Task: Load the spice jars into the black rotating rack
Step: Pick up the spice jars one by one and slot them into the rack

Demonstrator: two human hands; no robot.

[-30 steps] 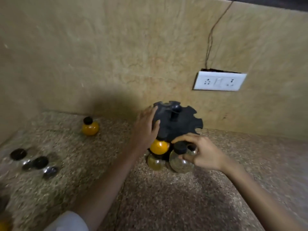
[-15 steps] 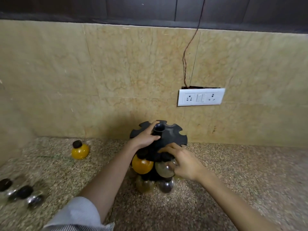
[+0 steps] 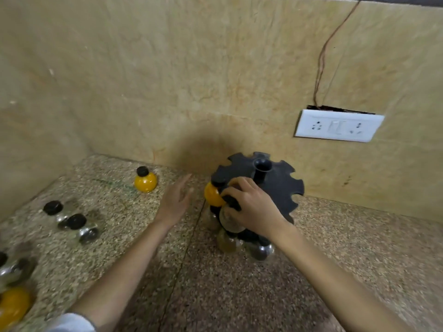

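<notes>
- One rack (image 3: 275, 188) stands on the counter (image 3: 359, 248) by the wall; we keep it from turning.
- Our right hand (image 3: 254, 209) grips a clear jar (image 3: 227, 222) at the upper tier; seat its neck fully.
- Our left hand (image 3: 175, 202), spread and empty, aims toward the yellow jar (image 3: 145, 180) beyond.

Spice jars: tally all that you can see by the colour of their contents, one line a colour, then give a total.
Yellow jars: 3
Clear jars: 4
Amber jar: 1
Dark jar: 1
Total: 9, though the left edge is blurred.
</notes>
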